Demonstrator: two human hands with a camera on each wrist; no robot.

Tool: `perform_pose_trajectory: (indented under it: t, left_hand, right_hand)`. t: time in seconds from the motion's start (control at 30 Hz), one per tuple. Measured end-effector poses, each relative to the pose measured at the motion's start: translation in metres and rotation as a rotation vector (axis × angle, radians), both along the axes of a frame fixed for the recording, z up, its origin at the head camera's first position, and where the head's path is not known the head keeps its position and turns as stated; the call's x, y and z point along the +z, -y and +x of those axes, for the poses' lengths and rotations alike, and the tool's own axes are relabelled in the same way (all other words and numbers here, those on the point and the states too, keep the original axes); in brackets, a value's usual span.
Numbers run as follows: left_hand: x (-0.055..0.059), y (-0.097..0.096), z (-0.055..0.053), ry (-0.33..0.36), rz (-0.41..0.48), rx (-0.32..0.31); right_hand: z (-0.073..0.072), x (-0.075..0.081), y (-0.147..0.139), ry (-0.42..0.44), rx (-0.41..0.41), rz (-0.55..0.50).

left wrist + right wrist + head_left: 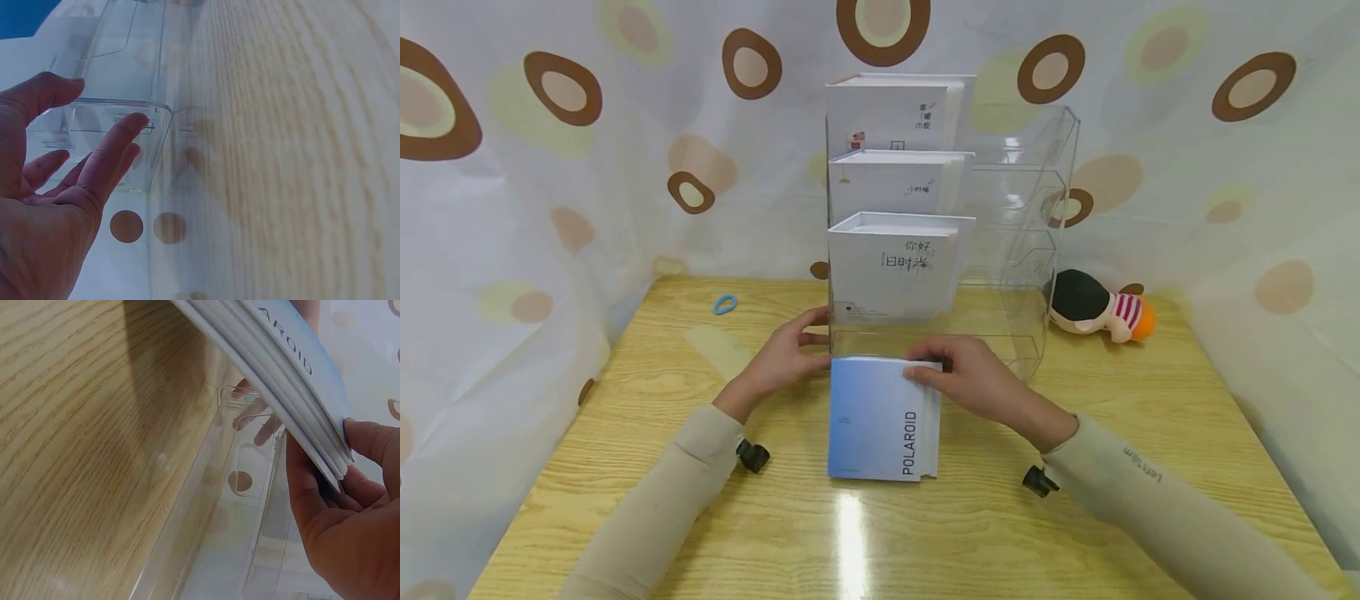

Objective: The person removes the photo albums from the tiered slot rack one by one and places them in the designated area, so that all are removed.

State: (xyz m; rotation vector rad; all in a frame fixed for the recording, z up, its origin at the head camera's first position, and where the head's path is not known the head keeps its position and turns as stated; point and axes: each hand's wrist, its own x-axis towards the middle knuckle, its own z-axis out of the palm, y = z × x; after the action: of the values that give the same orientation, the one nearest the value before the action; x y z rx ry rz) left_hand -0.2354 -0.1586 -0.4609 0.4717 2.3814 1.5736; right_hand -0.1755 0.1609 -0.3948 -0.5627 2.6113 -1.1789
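Note:
A blue-to-white photo album (876, 421) lettered POLAROID stands in front of the clear acrylic rack (1028, 287). My right hand (973, 377) holds it by its upper right corner. In the right wrist view the thumb lies on the album's cover (312, 359), with the other fingers behind. Beside the rack's lower left side is my left hand (784, 357), its fingers spread and fairly straight. The left wrist view has that hand (69, 169) at the rack's clear side (159, 144); whether the fingertips touch it I cannot tell.
Three white albums stand in the rack's upper tiers: a top one (887, 117), a middle one (880, 187) and a lower one (887, 279). A plush doll (1101, 308) lies right of the rack. A blue ring (725, 304) lies on the wooden table (737, 542) at left.

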Motion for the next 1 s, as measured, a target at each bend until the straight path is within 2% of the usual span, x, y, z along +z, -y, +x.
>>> perform_pose_trajectory:
  t: [0.43, 1.0]
  left_hand:
    - [-0.001, 0.002, 0.003, -0.001, -0.003, -0.006]
    - [-0.001, 0.001, 0.003, -0.024, 0.019, 0.002]
  right_hand:
    - [0.004, -0.012, 0.009, 0.049, 0.038, 0.064]
    - [0.009, -0.027, 0.018, 0.012, 0.072, 0.089]
